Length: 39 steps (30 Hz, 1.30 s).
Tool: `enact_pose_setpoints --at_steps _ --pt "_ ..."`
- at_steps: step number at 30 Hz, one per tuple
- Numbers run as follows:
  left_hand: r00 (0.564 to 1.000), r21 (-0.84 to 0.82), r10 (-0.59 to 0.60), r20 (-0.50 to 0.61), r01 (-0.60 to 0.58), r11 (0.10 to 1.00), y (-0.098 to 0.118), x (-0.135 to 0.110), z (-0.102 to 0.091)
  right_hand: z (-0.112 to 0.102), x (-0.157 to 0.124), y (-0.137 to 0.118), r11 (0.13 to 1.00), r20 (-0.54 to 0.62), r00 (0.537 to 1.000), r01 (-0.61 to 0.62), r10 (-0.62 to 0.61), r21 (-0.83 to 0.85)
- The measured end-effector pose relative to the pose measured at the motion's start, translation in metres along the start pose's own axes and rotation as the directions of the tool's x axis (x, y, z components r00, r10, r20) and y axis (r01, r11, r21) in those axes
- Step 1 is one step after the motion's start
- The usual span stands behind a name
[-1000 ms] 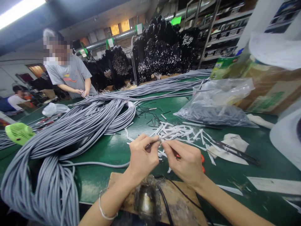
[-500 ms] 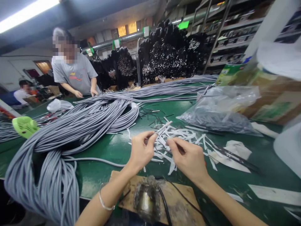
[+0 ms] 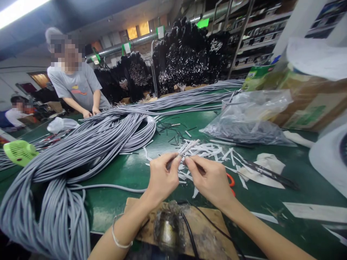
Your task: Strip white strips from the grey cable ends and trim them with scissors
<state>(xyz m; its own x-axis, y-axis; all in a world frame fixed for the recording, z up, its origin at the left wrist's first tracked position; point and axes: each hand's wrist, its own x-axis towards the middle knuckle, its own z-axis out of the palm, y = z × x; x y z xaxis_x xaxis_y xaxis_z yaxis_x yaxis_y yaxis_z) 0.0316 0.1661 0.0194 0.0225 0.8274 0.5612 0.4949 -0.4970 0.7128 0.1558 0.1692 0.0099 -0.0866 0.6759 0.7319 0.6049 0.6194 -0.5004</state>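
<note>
My left hand (image 3: 165, 173) is closed in a pinch above the green table. A single grey cable (image 3: 108, 186) runs from the big bundle to behind my left wrist and appears to lead into this hand; its end is mostly hidden by the fingers. Close beside it, my right hand (image 3: 207, 177) pinches thumb against forefinger, almost touching the left fingertips; what lies between them is too small to make out. White strips (image 3: 214, 150) lie scattered just beyond both hands. Orange-red scissor-like handles (image 3: 231, 180) show partly behind my right hand.
A large grey cable bundle (image 3: 81, 151) covers the left side. A metal pot-like device (image 3: 169, 231) sits on a wooden board (image 3: 211, 234) below my wrists. At right are a clear plastic bag (image 3: 249, 122), a cloth (image 3: 268, 166) and a carton (image 3: 309, 104). A co-worker (image 3: 78, 83) stands across the table.
My right hand has moved left, bringing its fingertips close to the left ones. The orange-red handles now show more. The co-worker's hands have come closer together at the cables.
</note>
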Motion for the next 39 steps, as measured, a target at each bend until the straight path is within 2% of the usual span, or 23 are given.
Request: enact_pose_setpoints --at_steps 4,7,9,11,15,17,20,22,24,26,27,28,30,32,35,39 --pt "1.0 -0.008 0.002 -0.012 -0.002 1.0 0.0 -0.002 0.002 -0.001 0.002 0.003 0.994 0.055 0.995 -0.084 0.08 0.074" --pt "0.997 0.059 0.069 -0.025 -0.067 0.996 0.0 -0.003 0.003 -0.002 0.002 0.005 0.984 0.106 0.988 -0.121 0.108 0.132" --pt "0.992 0.101 0.12 -0.032 -0.116 0.988 -0.001 -0.002 0.003 -0.002 0.0 0.005 0.992 0.087 0.993 -0.085 0.077 0.098" --pt "0.989 0.119 0.142 -0.041 -0.136 0.983 -0.001 -0.001 0.003 -0.001 -0.003 0.004 1.0 0.004 1.0 0.013 -0.013 -0.002" --pt "0.991 0.087 0.122 -0.05 -0.117 0.989 -0.001 -0.001 0.003 0.002 -0.007 0.001 0.96 -0.12 0.963 0.219 -0.241 -0.174" --pt "0.984 0.12 0.171 -0.056 -0.163 0.979 0.0 -0.003 0.004 0.002 -0.005 0.002 0.96 -0.122 0.962 0.22 -0.243 -0.173" --pt "0.95 0.234 0.307 -0.055 -0.286 0.929 0.001 -0.008 0.004 -0.002 -0.002 0.002 0.981 -0.103 0.984 0.128 -0.143 -0.145" --pt "0.939 0.262 0.34 -0.058 -0.315 0.912 0.0 -0.009 0.004 -0.004 -0.004 -0.001 0.976 -0.113 0.98 0.146 -0.165 -0.158" --pt "0.952 0.264 0.299 -0.06 -0.274 0.925 -0.004 -0.006 0.004 -0.004 -0.008 -0.006 0.942 -0.124 0.942 0.289 -0.312 -0.169" --pt "0.977 0.25 0.207 -0.049 -0.188 0.95 -0.008 -0.001 0.003 -0.003 -0.012 -0.011 0.879 -0.115 0.874 0.457 -0.472 -0.133" --pt "0.988 0.228 0.148 -0.044 -0.134 0.964 -0.01 0.001 0.002 -0.003 -0.014 -0.012 0.856 -0.107 0.85 0.507 -0.517 -0.102" --pt "0.995 0.194 0.09 -0.041 -0.08 0.978 -0.011 0.003 0.001 -0.003 -0.015 -0.013 0.854 -0.104 0.848 0.515 -0.521 -0.079" --pt "0.999 0.113 0.008 -0.038 -0.004 0.994 -0.011 0.004 -0.001 -0.004 -0.013 -0.009 0.91 -0.091 0.908 0.398 -0.409 -0.114" --pt "1.0 0.08 -0.001 -0.025 0.003 0.997 -0.007 0.003 -0.004 -0.006 -0.008 -0.002 0.949 -0.075 0.956 0.268 -0.284 -0.167" --pt "0.998 0.117 0.066 0.008 -0.066 0.991 -0.001 -0.001 -0.005 -0.01 -0.003 0.007 0.961 -0.048 0.979 0.187 -0.2 -0.202" --pt "0.99 0.158 0.136 0.028 -0.138 0.978 0.001 -0.004 -0.003 -0.012 -0.003 0.008 0.961 -0.034 0.987 0.145 -0.158 -0.236"
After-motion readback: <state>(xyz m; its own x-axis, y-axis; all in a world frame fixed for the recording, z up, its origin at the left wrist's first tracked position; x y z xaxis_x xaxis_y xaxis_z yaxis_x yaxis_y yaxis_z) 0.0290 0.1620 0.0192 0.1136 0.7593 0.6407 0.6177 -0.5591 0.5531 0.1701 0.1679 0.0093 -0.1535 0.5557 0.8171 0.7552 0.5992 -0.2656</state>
